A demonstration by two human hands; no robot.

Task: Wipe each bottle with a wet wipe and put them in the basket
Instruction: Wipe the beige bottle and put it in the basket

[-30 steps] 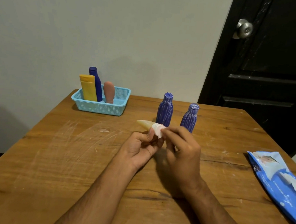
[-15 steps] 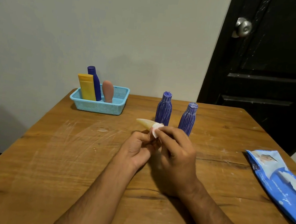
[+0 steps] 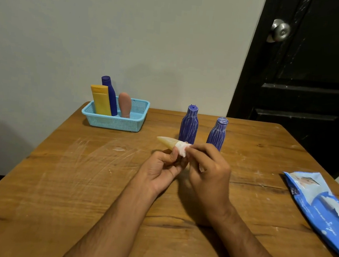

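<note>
Unmoved hands: left (image 3: 161,167) gripping cream bottle (image 3: 166,143), right (image 3: 208,169) pinching wipe (image 3: 182,150) around it.

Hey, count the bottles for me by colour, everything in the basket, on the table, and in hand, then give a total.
Blue or purple: 3, one in the basket, two ribbed ones standing on the table
Yellow: 1, in the basket
Pink: 1, in the basket
Cream: 1, held in the left hand
Total: 6
</note>
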